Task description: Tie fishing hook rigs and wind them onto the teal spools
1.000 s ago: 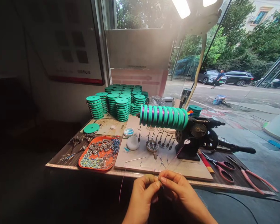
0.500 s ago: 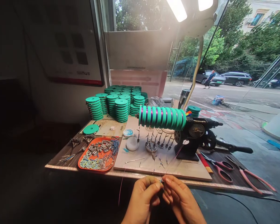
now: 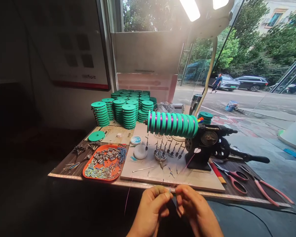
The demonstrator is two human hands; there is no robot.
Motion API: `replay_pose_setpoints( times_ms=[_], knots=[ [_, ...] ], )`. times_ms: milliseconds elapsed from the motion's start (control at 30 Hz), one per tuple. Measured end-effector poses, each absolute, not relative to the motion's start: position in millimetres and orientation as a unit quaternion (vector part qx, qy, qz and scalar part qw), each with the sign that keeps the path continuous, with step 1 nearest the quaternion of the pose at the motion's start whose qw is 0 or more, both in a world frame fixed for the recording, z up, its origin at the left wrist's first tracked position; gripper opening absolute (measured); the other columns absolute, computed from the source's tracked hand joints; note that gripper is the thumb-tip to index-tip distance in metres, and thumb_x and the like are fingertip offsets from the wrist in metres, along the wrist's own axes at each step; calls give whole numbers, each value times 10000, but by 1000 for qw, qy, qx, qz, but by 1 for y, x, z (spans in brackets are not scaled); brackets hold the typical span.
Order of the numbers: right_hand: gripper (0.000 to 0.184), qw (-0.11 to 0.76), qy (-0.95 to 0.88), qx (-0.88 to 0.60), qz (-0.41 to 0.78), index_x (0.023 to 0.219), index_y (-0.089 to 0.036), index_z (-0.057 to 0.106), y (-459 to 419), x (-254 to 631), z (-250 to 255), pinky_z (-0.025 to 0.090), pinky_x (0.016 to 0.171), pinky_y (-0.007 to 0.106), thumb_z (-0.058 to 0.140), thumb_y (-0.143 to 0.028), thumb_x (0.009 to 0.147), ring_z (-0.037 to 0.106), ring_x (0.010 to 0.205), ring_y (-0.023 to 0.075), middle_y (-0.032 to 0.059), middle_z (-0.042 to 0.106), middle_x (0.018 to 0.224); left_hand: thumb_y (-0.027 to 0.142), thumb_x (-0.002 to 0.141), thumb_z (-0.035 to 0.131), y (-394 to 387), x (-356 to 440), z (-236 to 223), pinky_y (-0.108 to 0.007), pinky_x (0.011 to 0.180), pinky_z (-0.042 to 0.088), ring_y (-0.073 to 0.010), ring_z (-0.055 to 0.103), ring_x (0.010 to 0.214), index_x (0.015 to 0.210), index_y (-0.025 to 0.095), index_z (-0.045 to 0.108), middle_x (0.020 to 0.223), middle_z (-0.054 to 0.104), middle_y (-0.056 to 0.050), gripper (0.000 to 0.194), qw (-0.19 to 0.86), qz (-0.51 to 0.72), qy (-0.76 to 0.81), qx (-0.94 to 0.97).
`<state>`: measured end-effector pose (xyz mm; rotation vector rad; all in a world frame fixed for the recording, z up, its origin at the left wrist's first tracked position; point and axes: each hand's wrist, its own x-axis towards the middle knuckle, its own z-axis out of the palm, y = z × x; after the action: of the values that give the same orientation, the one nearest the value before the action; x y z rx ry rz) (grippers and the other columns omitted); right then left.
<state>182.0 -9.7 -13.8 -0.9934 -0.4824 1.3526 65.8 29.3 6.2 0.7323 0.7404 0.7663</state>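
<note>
Just beyond the board's front edge, my left hand (image 3: 154,205) pinches thin fishing line (image 3: 170,187) between thumb and forefinger, with a tiny bluish bit at the fingertips. My right hand (image 3: 194,205) is close beside it, slightly apart, its fingers curled and pressed together; whatever lies in them is hidden or too fine to see. Above the hands, a row of green foam spools (image 3: 172,124) wound with purple line sits on a black hand-cranked winder (image 3: 199,158). Weighted rigs hang below the spools, over a small bowl of metal parts (image 3: 160,154).
An orange tray (image 3: 85,171) of sinkers and small tubes stands left, with stacked green spools (image 3: 129,117) behind. Scissors (image 3: 236,184) and pink-handled pliers (image 3: 263,187) lie on the right. A white round lid (image 3: 139,151) and a needle-like tool (image 3: 143,169) rest on the board (image 3: 202,181).
My right hand has drawn a little to the right, opening a small gap from my left hand. My left hand keeps its pinch. Outside, a passer-by has moved left.
</note>
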Motion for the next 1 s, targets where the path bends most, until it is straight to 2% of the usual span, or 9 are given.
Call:
replay_pose_setpoints(
  times_ms=[100,200,267,367,500,633,733,867,1000],
  knots=[
    [356,598,-282,-467,587,736,-140,618,-11,185,0,388,464,193,599,-492,688,465,499,90,-7,527,579,316,625,646,28,64,9,-193,460,206,-48,303,462,566,119,538,521,444,31,232,766,359,350,402],
    [275,533,-406,-553,495,723,-137,613,-10,191,3,397,461,211,618,-411,699,477,469,102,-5,528,538,315,636,638,28,63,11,-194,462,202,-51,292,470,584,126,528,518,405,47,225,750,360,361,421],
    [226,527,-506,-607,314,832,-154,627,-12,198,0,453,561,276,578,-356,743,558,624,171,49,599,695,304,634,636,28,62,12,-190,464,204,-49,287,475,612,128,531,538,410,47,206,748,360,374,413],
    [228,496,-641,-585,-42,966,-189,611,-16,205,-2,445,736,350,583,-214,741,533,884,237,91,586,934,291,633,635,28,62,11,-187,471,219,-51,285,483,625,128,534,551,412,46,191,746,365,377,411],
    [208,406,-743,-484,-222,937,-145,624,-14,205,0,450,718,352,574,-121,737,531,834,234,108,604,850,300,624,645,28,62,11,-189,476,237,-57,295,494,603,134,514,541,394,50,212,760,362,363,400],
    [200,448,-749,-453,-179,938,-142,616,-11,202,5,477,681,331,534,-108,759,554,759,205,97,622,801,294,597,668,29,61,12,-186,471,238,-56,303,491,598,136,526,543,409,48,213,781,353,354,373],
    [189,505,-718,-478,-22,914,-182,614,-15,202,6,490,641,263,524,-107,765,575,725,172,63,621,792,270,589,671,29,62,14,-181,458,226,-49,298,475,588,128,552,536,426,43,186,787,351,353,365],
    [84,562,-569,-549,244,700,-193,614,-19,202,-5,479,552,200,578,-249,751,586,612,148,7,602,659,243,572,666,28,65,16,-174,431,188,-30,257,428,562,116,573,499,408,49,158,814,326,342,338],
    [141,593,-481,-569,305,652,-185,613,-20,196,-20,461,518,199,614,-312,711,566,548,142,-4,591,594,211,543,664,27,68,17,-167,434,183,-33,261,455,553,113,566,540,430,33,139,832,316,352,289]
  ],
)
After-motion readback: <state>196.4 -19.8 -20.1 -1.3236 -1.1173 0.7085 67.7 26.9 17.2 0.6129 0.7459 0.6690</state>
